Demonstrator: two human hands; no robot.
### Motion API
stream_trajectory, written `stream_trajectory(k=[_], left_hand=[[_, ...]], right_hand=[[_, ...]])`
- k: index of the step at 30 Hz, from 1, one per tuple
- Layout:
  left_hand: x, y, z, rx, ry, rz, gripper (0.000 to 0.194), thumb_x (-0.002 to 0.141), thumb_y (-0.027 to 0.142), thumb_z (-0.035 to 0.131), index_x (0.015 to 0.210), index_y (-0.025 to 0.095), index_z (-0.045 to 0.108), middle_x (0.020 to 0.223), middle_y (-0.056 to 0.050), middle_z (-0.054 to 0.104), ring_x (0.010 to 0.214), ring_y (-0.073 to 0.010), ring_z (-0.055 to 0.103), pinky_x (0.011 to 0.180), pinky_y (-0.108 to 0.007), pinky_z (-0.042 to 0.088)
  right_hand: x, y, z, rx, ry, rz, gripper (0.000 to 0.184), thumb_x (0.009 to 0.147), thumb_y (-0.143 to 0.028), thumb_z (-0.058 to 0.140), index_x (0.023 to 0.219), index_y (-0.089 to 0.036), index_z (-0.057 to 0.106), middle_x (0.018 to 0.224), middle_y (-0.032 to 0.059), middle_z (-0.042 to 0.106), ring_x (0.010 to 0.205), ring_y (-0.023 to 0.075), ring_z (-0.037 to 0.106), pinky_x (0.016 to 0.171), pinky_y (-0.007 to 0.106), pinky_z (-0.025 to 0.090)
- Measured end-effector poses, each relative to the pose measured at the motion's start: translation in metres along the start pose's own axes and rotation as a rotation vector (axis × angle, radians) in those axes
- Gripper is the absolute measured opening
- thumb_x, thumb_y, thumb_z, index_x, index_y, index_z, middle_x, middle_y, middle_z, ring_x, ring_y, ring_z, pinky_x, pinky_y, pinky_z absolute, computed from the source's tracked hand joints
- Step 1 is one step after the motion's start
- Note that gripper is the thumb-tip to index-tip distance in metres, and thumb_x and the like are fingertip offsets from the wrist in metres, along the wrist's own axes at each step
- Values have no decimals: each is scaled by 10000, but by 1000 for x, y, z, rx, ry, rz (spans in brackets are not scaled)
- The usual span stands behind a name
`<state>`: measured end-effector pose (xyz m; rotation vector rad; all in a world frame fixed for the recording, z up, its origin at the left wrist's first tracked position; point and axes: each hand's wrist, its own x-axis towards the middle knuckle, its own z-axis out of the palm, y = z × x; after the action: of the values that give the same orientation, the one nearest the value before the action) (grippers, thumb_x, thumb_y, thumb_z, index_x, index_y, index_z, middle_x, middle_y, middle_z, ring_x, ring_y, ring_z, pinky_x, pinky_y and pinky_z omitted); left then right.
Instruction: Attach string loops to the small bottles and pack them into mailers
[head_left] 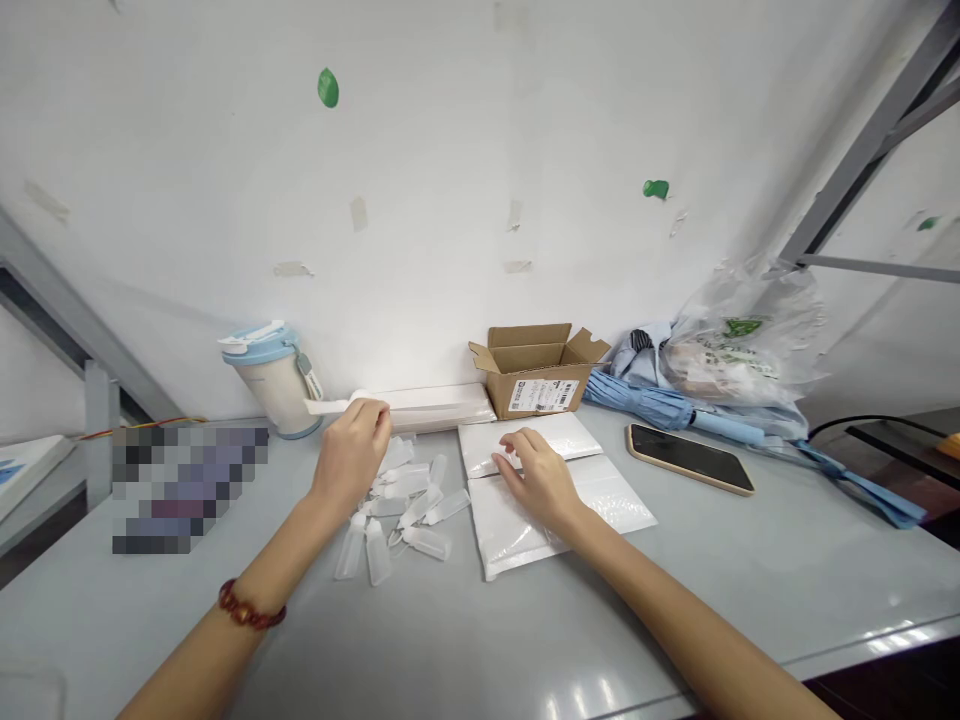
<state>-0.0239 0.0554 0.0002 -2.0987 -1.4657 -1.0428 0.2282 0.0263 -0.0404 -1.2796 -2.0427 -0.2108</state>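
My left hand (351, 450) is closed in a pinch above the far side of a pile of small translucent plastic bottles (409, 487). A thin white strip (327, 407) sticks out to the left of its fingers and appears held there. Two white bubble mailers lie flat and overlapping to the right, the nearer mailer (499, 535) closer to me and the other mailer (480, 445) behind it. Over these mailers is my right hand (541, 478), its fingers loosely curled, with thumb and forefinger apart. Nothing shows between them.
Along the wall stand a blue-lidded tumbler (274, 385), a long white package (442, 405) and an open cardboard box (540, 390). A phone (690, 460), folded blue umbrella (645, 400) and plastic bag (742, 350) lie right. A pixelated patch covers something at left.
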Motion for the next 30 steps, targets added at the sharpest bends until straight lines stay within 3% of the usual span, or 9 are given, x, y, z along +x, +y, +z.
stream_trajectory(k=[3, 6, 10, 14, 17, 20, 23, 27, 30], left_hand=[[-21, 9, -4, -64, 160, 162, 161, 881, 116, 445, 936, 126, 596, 880, -88, 675, 818, -182, 647, 772, -295, 508], [-37, 24, -3, -123, 188, 266, 203, 848, 67, 503, 1030, 116, 578, 970, -105, 675, 908, -180, 646, 842, -283, 515], [-52, 45, -4, -258, 118, 315, 320, 824, 32, 517, 1132, 114, 543, 1086, -128, 653, 1021, -194, 622, 898, -297, 513], [-63, 56, -7, -345, -8, 343, 356, 833, 38, 494, 1177, 125, 527, 1191, -137, 618, 1070, -196, 608, 875, -276, 529], [-62, 53, -8, -348, 17, 315, 359, 841, 59, 495, 1191, 131, 527, 1190, -134, 616, 1097, -210, 594, 909, -308, 519], [-54, 42, -12, -322, 101, 118, 301, 853, 139, 518, 1150, 158, 566, 1188, -120, 612, 1086, -226, 597, 890, -344, 526], [-42, 26, -20, -349, 96, -252, 302, 854, 275, 520, 1130, 177, 591, 1253, -118, 572, 1098, -260, 584, 790, -349, 554], [-30, 7, -30, -666, -38, -766, 465, 794, 308, 565, 1234, 162, 538, 1298, -138, 558, 1078, -259, 605, 822, -345, 532], [-25, 2, -34, -970, -179, -985, 517, 725, 293, 637, 1212, 136, 567, 1180, -147, 647, 1023, -268, 636, 811, -350, 530]], right_hand=[[1, -4, -3, -87, 229, -167, 246, 864, -240, 530, 1082, -126, 526, 1042, 154, 592, 973, 242, 553, 780, 352, 473], [1, -12, -9, -236, 282, -279, 327, 856, -191, 537, 1173, -121, 504, 1180, 188, 550, 1129, 290, 485, 882, 421, 435], [-3, -20, -13, -403, 116, -307, 424, 875, -97, 433, 1296, -140, 455, 1333, 177, 491, 1252, 301, 410, 941, 473, 388], [-7, -19, -9, -496, -94, -236, 506, 869, -24, 348, 1349, -163, 429, 1361, 159, 491, 1221, 292, 461, 910, 480, 416], [-8, -16, -7, -498, -175, -230, 515, 873, -26, 352, 1353, -192, 435, 1367, 135, 496, 1213, 289, 477, 894, 462, 441], [-7, -14, -9, -494, -162, -234, 527, 873, -19, 350, 1365, -191, 423, 1386, 135, 477, 1238, 292, 461, 894, 446, 450], [-6, -13, -11, -494, -134, -247, 551, 861, 7, 327, 1372, -182, 415, 1395, 149, 463, 1259, 295, 444, 902, 456, 446], [-6, -14, -11, -462, -124, -283, 545, 863, 2, 323, 1371, -172, 415, 1404, 168, 445, 1280, 304, 423, 914, 490, 439], [-7, -16, -10, -434, -117, -304, 562, 850, 13, 332, 1378, -166, 401, 1411, 181, 430, 1290, 313, 411, 918, 506, 436]])
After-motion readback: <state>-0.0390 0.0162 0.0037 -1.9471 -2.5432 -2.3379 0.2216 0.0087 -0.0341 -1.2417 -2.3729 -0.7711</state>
